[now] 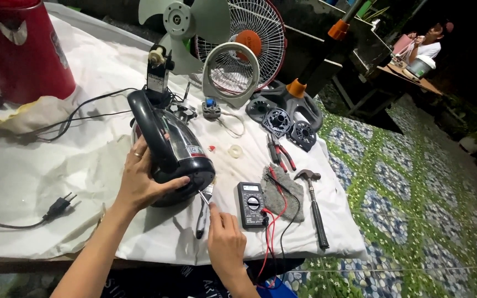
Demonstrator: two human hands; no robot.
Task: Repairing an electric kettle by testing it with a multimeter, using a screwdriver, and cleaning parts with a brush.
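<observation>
On the white cloth (40,165) covering the table, a black electric kettle (169,146) lies tipped on its side, base toward the person. Left hand (139,179) grips it, fingers curled around the body and thumb pressed near the base. Right hand (224,237) pinches a screwdriver (204,197), fingers closed on its handle, tip touching the kettle's base. Just beside sits a black multimeter (251,204) with red and black leads, then a grey rag (282,190), pliers (280,152) and a hammer (314,204). Fan parts (230,69) stand behind.
</observation>
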